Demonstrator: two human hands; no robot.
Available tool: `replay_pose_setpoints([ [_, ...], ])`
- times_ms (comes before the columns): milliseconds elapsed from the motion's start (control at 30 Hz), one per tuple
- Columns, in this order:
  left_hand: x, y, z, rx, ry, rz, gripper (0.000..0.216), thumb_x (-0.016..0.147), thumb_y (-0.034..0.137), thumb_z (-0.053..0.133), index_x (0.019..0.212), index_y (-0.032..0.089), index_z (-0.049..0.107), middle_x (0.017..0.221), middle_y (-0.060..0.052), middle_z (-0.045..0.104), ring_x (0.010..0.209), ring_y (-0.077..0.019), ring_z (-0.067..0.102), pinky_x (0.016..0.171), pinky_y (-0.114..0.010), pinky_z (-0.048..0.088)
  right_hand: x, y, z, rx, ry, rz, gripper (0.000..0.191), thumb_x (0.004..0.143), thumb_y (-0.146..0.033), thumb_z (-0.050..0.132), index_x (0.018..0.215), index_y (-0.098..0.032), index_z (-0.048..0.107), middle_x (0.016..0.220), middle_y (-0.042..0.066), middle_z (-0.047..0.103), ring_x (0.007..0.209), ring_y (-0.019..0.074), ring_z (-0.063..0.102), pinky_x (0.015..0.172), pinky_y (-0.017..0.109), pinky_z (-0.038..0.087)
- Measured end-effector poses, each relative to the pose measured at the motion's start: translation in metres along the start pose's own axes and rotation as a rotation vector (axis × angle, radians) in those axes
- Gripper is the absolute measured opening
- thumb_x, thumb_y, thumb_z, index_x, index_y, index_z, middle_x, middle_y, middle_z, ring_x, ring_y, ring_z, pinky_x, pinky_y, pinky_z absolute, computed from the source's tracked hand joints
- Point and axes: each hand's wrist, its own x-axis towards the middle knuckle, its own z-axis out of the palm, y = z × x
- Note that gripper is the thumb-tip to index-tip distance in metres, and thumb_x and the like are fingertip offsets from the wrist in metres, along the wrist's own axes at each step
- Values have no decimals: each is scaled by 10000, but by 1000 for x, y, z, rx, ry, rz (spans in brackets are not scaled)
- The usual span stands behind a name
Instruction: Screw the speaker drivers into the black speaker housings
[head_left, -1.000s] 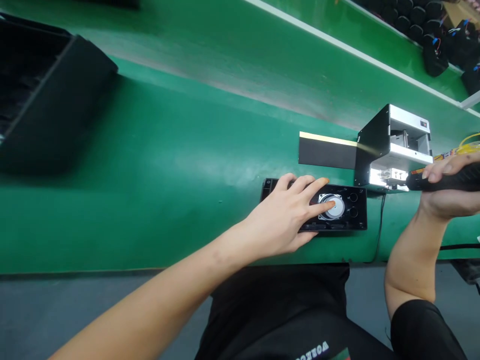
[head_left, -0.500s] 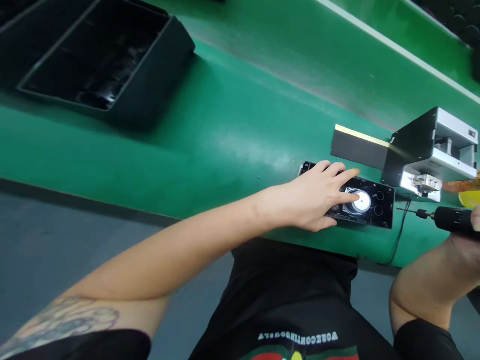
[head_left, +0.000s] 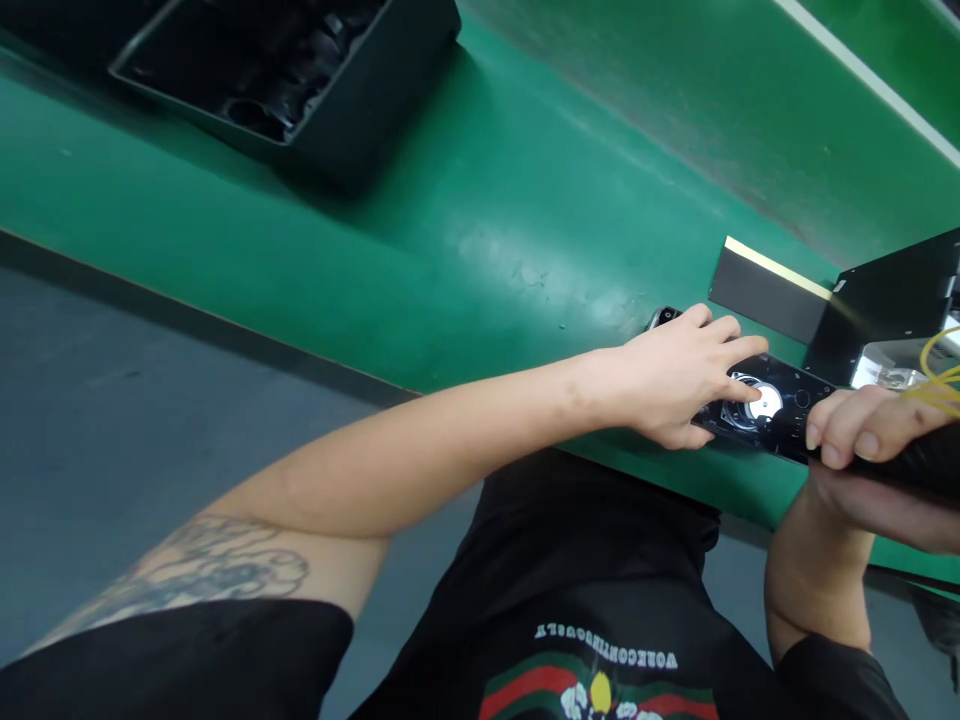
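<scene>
A long black housing (head_left: 806, 385) lies on the green workbench, and a round speaker (head_left: 765, 402) with a bright disc is set in it. My left hand (head_left: 686, 375) spans the housing from above, thumb at its near edge and fingers across to the far side. Its index fingertip rests at the speaker's disc. At the housing's right end, my right hand (head_left: 870, 430) is wrapped round a black electric screwdriver (head_left: 926, 462). The hand and the view's edge hide the screwdriver's bit and much of its body.
Behind my right hand stands a black and silver machine (head_left: 885, 295), with a dark strip with a yellow edge (head_left: 772, 295) beside it. Yellow strands (head_left: 943, 365) show by my right fingers. A large black bin (head_left: 367, 110) with dark parts inside stands at upper left.
My right hand has brought the screwdriver left, over the housing's right end. My left hand stays on the housing. The view has shifted, and yellow strands now show by my right hand.
</scene>
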Motion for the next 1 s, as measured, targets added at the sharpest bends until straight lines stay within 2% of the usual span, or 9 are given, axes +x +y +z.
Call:
replay_pose_setpoints([
  [133,1,0,0,-10,13,-11,674,897,530,747,1539,364,626,1624,-143,519,1285,-393,549,927,-452,412,-7,12,26,96,149,-110,429,1080,-588,539,840,-258,671,615,-3,481,424,189,461,460,368,486],
  [267,0,0,1,-15,37,-10,684,883,529,764,1532,349,641,1616,-147,532,1267,-394,562,925,-453,419,-8,10,31,114,202,-50,414,1068,-531,566,786,-242,660,609,5,490,443,194,483,473,371,496],
  [367,1,0,3,-12,44,-6,690,881,534,764,1532,340,643,1612,-152,533,1263,-399,566,919,-458,425,-5,14,25,146,134,-76,386,1092,-469,538,809,-238,666,622,-10,513,471,175,528,521,337,530],
  [467,1,0,4,-12,38,-2,701,881,559,761,1533,330,643,1622,-157,519,1273,-406,560,916,-464,427,-4,25,16,179,87,-154,316,1096,-407,499,924,-249,712,662,-19,547,482,154,529,550,304,540],
  [733,0,1,3,-13,32,-8,682,883,548,772,1520,338,648,1613,-144,524,1284,-402,547,916,-468,419,-10,36,16,204,161,-171,250,1031,-426,628,1193,-260,721,701,-34,551,491,158,526,535,324,533],
  [800,1,2,2,-8,32,-3,671,883,550,774,1508,334,657,1610,-145,524,1281,-404,545,909,-466,420,-8,28,13,168,49,-138,282,1033,-513,683,1079,-239,727,710,-18,566,521,170,566,553,344,557],
  [867,1,3,2,1,28,2,665,890,553,769,1507,333,655,1612,-149,522,1279,-407,543,902,-462,417,-4,19,6,71,-182,-51,325,988,-522,770,907,-217,692,702,6,581,565,196,617,585,371,590],
  [933,0,3,2,12,20,5,658,906,548,752,1518,331,643,1612,-156,520,1281,-406,541,898,-459,414,0,12,0,-15,-350,30,269,947,-387,826,822,-224,652,695,17,603,593,214,645,610,386,615],
  [1000,0,4,2,16,22,11,648,918,535,739,1522,324,637,1611,-164,518,1287,-407,539,896,-461,412,4,9,-3,-44,-398,49,198,925,-249,808,808,-230,648,691,19,622,592,215,648,608,385,623],
])
